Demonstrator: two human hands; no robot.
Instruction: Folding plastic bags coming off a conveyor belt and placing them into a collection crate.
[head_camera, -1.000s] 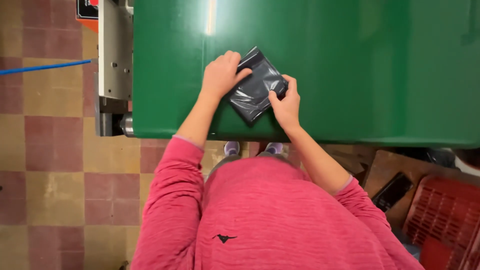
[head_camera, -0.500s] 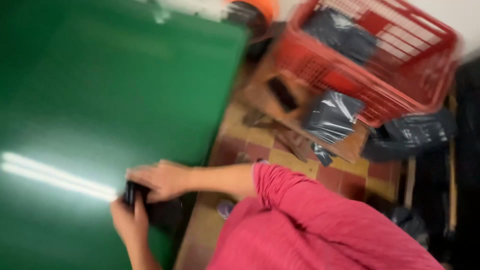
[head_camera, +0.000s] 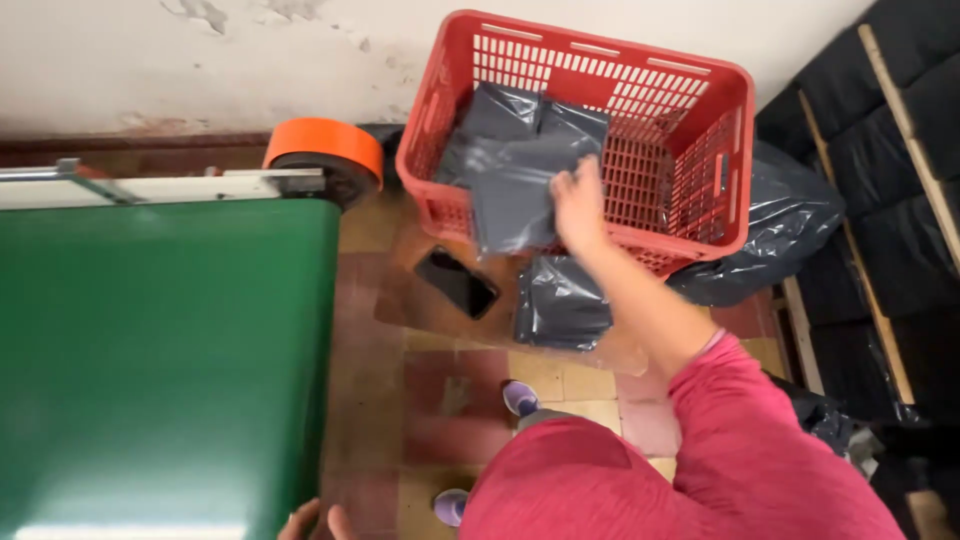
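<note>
Reaching over the rim of the red crate (head_camera: 690, 130), my right hand (head_camera: 578, 205) closes on the edge of a grey bag (head_camera: 515, 205), fingers curled over it so the flat parcel hangs against the crate's front wall, half in and half out. The crate stands against the wall, tipped a little toward me, which puts its open top within arm's length; more grey bags (head_camera: 500, 115) lie piled in its left half. Another bag (head_camera: 562, 300) rests on a low board just below the crate, beside a dark phone (head_camera: 457, 282) lying flat and out of the way. My left hand (head_camera: 310, 522) is at the bottom edge of the view, just beside the corner of the green belt (head_camera: 160, 360); only the fingertips show, so I cannot tell whether it is open or gripping. A black sack (head_camera: 790, 230) slumps to the right of the crate.
</note>
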